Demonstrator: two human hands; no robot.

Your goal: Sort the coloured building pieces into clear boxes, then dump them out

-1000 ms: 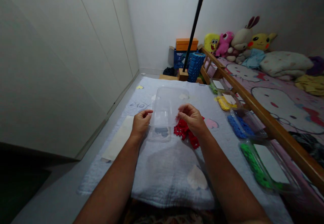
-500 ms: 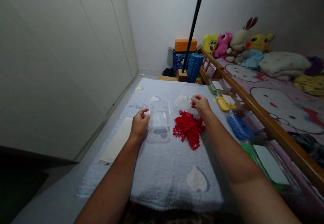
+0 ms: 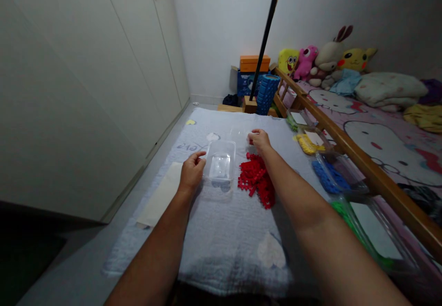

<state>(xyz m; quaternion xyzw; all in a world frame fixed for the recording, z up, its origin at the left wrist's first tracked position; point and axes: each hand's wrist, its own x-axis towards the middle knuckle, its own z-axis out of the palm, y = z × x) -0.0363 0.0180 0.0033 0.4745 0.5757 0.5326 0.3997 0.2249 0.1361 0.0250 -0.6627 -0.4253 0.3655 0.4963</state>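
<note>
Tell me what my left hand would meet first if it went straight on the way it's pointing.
Your left hand would most likely meet the clear plastic container first, at its left wall; the gap looks tiny, and whether they touch is hard to tell.

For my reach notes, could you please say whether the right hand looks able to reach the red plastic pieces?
Probably yes: nothing lies on the red plastic pieces and the right hand is beyond them, though it seems to hold a clear lid.

Pale heart-patterned cloth under red pieces, a cream sheet, a clear container and filled boxes.
</note>
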